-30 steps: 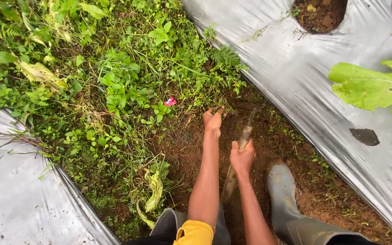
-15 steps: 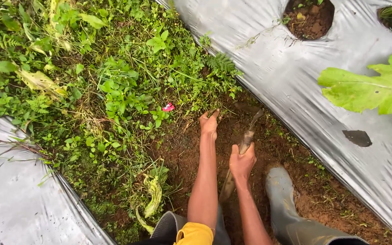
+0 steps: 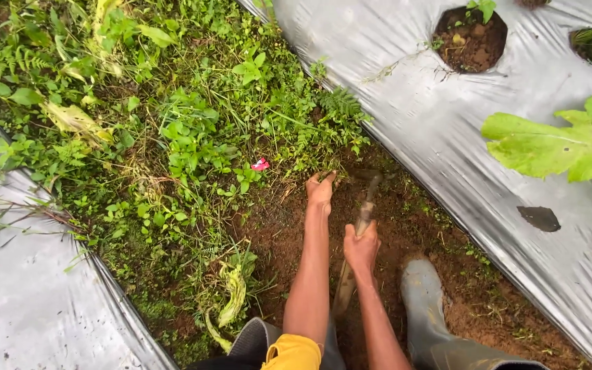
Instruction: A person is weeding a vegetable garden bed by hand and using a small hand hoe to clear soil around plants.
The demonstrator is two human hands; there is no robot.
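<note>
Weedy soil furrow (image 3: 405, 226) between plastic mulch sheets (image 3: 447, 116), right hand (image 3: 362, 248) fingers wrapped around hoe handle (image 3: 356, 236), left hand (image 3: 321, 190) fingers gripping weeds (image 3: 310, 154)

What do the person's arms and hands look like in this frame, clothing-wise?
Both forearms are bare from the bottom edge of the frame up to the wrists; no sleeves, gloves, watch or rings show. The left hand and right hand are bare too, with some soil on them. A bunched yellow fabric sits at the near end of the left arm; whether it is a rolled sleeve cannot be told.
</note>
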